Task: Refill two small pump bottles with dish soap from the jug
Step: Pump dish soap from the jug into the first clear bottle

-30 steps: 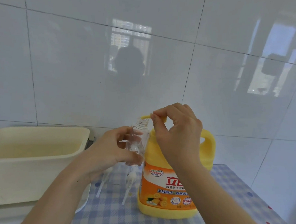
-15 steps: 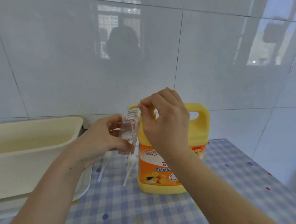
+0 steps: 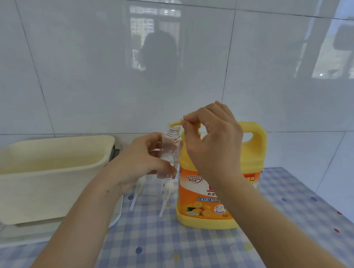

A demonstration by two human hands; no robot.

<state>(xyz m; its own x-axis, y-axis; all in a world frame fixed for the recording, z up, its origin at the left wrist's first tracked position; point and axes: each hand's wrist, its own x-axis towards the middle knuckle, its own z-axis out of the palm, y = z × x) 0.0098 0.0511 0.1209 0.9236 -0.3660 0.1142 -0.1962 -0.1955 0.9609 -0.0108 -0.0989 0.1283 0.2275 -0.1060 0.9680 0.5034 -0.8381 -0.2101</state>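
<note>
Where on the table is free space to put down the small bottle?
Bare checked cloth lies right of the yellow jug, up to the wall, and in front of the jug, between the two forearms. The gap between the cream tub and the jug is crowded: two pump heads lie there.

The scene is bright, with soft and even daylight. The glossy tiled wall (image 3: 73, 67) mirrors a window (image 3: 155, 18) and a second window (image 3: 330, 51), so the light comes from behind the person, whose dark outline (image 3: 158, 57) stands in the reflection. Shadows are weak; only a pale one lies under the jug (image 3: 209, 207) on the tablecloth (image 3: 186, 253). Tile lines bend near the edges. The picture is slightly soft, and the clear bottle (image 3: 169, 154) looks hazy.
</note>
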